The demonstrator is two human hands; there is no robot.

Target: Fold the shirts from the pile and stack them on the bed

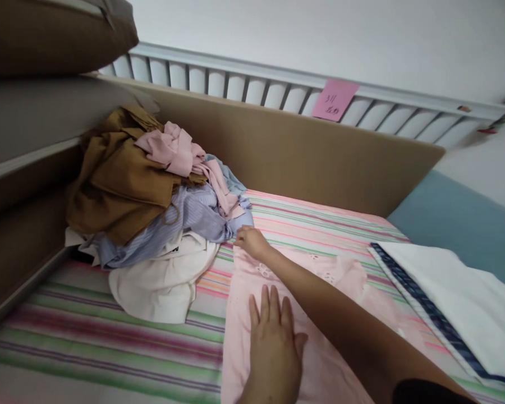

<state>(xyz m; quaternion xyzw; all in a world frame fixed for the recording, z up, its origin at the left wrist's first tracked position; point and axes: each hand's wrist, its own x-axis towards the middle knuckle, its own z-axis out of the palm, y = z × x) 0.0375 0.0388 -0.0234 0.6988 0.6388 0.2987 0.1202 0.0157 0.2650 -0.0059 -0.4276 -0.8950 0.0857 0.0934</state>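
Observation:
A pale pink garment [345, 286] lies spread flat on the striped bed sheet [109, 336]. My left hand [273, 336] rests palm down on its near left part, fingers stretched out and together. My right arm reaches across the garment, and my right hand [251, 241] sits at its far left corner with the fingers curled onto the fabric edge. That corner lies right beside a heap of clothes [151, 213].
The heap holds a brown garment [118, 179], a pink one [177, 148], a blue striped shirt [193, 216] and a cream one [164, 283]. A white cloth with a dark striped edge [450, 297] lies at the right. A tan headboard [303, 151] backs the bed, and cushions [46, 33] stack at the left.

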